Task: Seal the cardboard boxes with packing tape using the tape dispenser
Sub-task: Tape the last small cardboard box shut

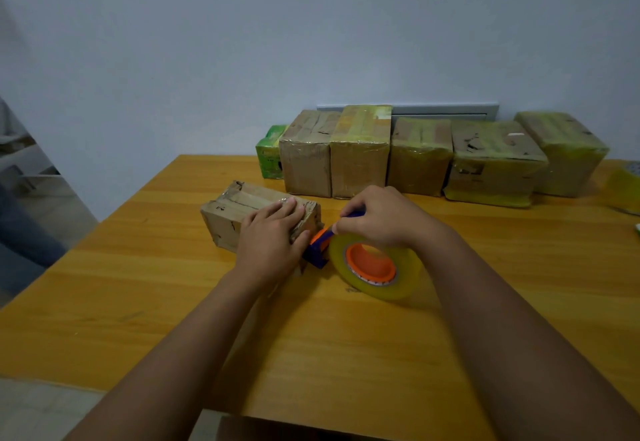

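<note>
A small worn cardboard box point(232, 214) lies on its side on the wooden table point(173, 302). My left hand point(272, 236) rests flat on the box's right end, fingers straight, thumb by the dispenser. My right hand point(379, 215) grips the blue and orange tape dispenser point(320, 248), which carries a big roll of clear yellowish tape point(375, 269). The dispenser's front touches the right end of the box, just under my left thumb.
Several taped cardboard boxes point(360, 153) stand in a row against the wall at the back. A green carton point(270, 155) stands at the row's left end. Another tape roll point(627, 184) lies at the right edge. A cardboard edge point(277, 430) shows at the bottom.
</note>
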